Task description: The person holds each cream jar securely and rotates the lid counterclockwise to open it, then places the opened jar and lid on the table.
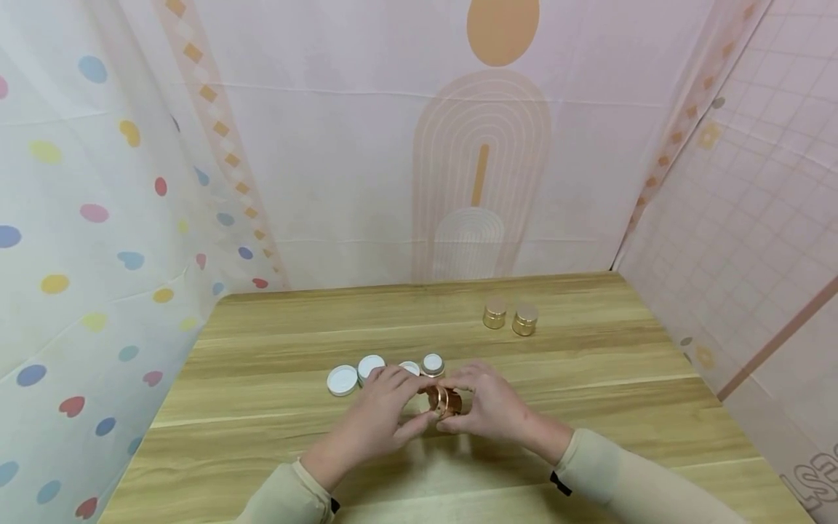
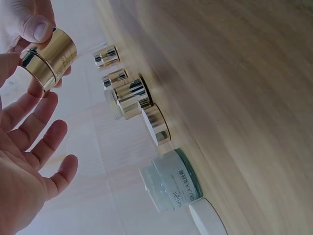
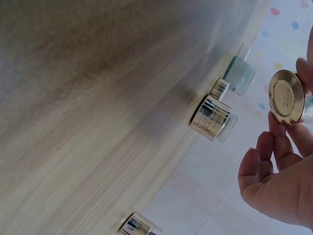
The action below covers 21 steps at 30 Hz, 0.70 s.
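Note:
Both hands hold one small gold cosmetic jar (image 1: 449,402), tipped on its side above the table. My left hand (image 1: 374,413) pinches its left end with thumb and fingertips; its other fingers are spread in the left wrist view. From the other end, my right hand (image 1: 492,407) grips the jar between thumb and fingers. A seam runs round the gold jar in the left wrist view, and its printed flat base (image 3: 285,99) shows in the right wrist view. Just beyond stand an uncapped gold jar (image 2: 132,99) and an upturned gold lid (image 2: 157,125).
Farther left are an uncapped pale green jar (image 2: 172,181) and its white-lined lid (image 1: 342,380). Two capped gold jars (image 1: 495,314) stand towards the back right of the wooden table (image 1: 275,327). Patterned curtains (image 1: 340,167) hang behind and at both sides.

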Each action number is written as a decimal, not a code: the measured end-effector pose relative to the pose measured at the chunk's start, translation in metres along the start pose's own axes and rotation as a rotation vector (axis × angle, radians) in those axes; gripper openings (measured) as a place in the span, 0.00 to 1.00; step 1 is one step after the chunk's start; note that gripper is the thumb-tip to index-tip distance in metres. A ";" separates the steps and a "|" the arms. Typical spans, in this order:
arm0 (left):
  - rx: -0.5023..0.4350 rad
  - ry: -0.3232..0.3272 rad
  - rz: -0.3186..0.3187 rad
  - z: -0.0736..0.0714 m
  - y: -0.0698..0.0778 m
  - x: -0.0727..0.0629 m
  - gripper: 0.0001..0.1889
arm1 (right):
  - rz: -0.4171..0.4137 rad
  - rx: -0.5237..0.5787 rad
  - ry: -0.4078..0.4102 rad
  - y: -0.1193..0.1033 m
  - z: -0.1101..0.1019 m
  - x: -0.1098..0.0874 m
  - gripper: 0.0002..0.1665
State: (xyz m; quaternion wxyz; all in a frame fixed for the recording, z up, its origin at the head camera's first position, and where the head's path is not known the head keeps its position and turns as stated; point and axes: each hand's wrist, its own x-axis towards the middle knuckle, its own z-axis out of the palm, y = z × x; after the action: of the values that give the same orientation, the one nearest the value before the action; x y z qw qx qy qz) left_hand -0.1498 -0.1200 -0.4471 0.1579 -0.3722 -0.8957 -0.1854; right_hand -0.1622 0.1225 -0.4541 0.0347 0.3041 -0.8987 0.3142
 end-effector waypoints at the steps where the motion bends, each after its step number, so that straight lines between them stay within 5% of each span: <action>1: -0.004 -0.002 -0.003 0.000 0.000 0.000 0.27 | -0.005 -0.004 0.003 0.000 0.000 0.000 0.34; 9: 0.000 0.016 0.057 0.001 -0.001 0.001 0.37 | 0.011 -0.012 0.005 0.001 0.001 0.000 0.36; 21: 0.015 0.021 0.040 0.003 0.001 0.001 0.32 | -0.005 -0.027 0.009 0.002 0.003 -0.002 0.36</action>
State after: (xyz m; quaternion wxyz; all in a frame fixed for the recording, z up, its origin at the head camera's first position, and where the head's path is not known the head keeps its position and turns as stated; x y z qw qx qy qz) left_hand -0.1496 -0.1175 -0.4493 0.1738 -0.3870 -0.8876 -0.1794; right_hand -0.1614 0.1224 -0.4582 0.0439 0.3045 -0.9019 0.3033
